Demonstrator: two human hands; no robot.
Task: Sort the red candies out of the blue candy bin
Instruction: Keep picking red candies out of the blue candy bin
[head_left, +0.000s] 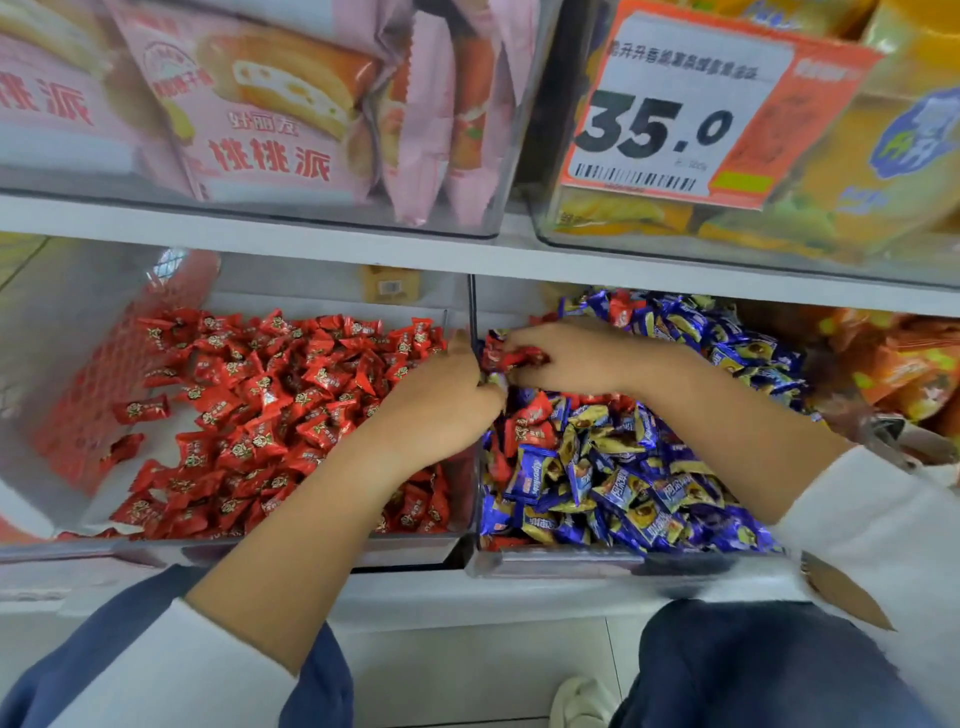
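Note:
Two clear bins stand side by side on the lower shelf. The left bin holds several red candies. The right bin is full of blue candies, with a few red candies mixed in near its left wall. My right hand grips a bunch of red candies just above the blue bin, close to the divider. My left hand sits at the divider with its fingers reaching under that bunch; what its fingertips hold is hidden.
The upper shelf carries a clear box of pink snack packs and a yellow snack box with an orange price tag. Orange packets fill the bin at far right. My knees show at the bottom.

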